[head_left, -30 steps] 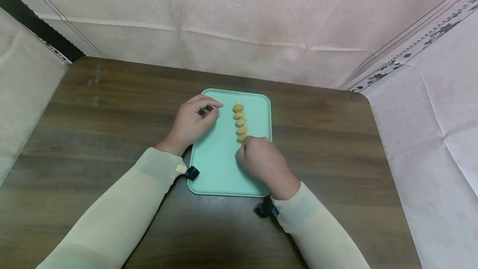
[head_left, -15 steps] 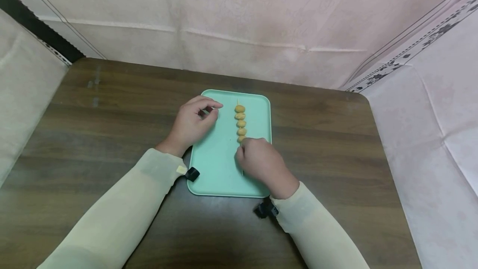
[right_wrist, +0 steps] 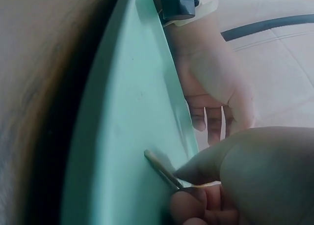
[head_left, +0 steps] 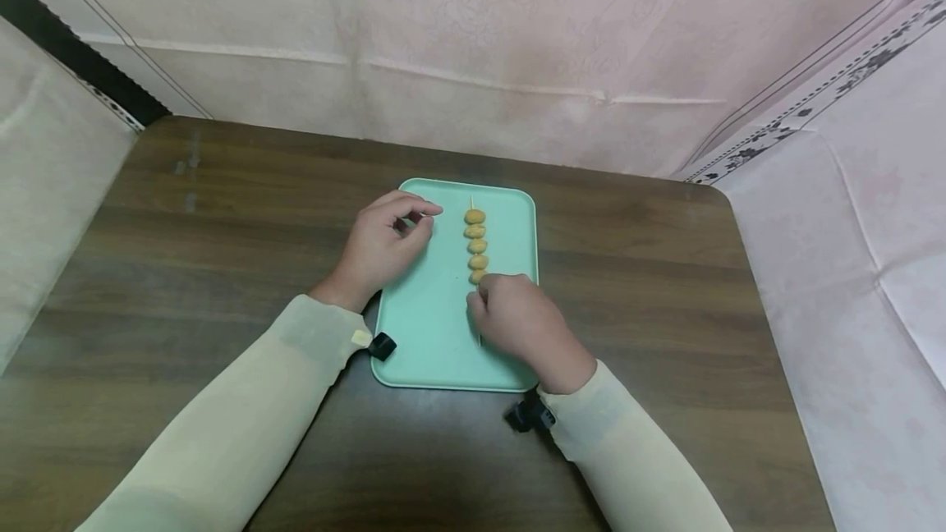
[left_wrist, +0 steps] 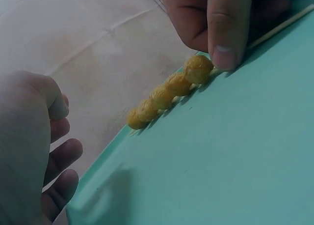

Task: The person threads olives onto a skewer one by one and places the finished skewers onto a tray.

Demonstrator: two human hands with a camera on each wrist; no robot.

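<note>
A skewer of several yellow-brown balls [head_left: 476, 245] lies lengthwise on the mint-green tray [head_left: 429, 335], its tip pointing to the far edge. My right hand [head_left: 521, 318] pinches the bare stick [left_wrist: 282, 26] just below the nearest ball, between thumb and fingers, as the left wrist view shows. In the right wrist view the blunt end of the stick [right_wrist: 159, 166] sticks out past the fingers. My left hand [head_left: 384, 240] hovers over the tray's left edge, to the left of the balls, with loosely bent fingers and nothing between them.
The tray sits on a dark wooden table [head_left: 259, 187]. Pale patterned cloth [head_left: 473, 39] hangs behind the table and down both sides. A small black camera [head_left: 382, 346] is strapped at the left wrist, another device [head_left: 528, 415] at the right.
The skewer has turned slightly in my right hand and now lies straighter, its far tip a little to the right. Its near end has come into view below the hand. The left hand stays put.
</note>
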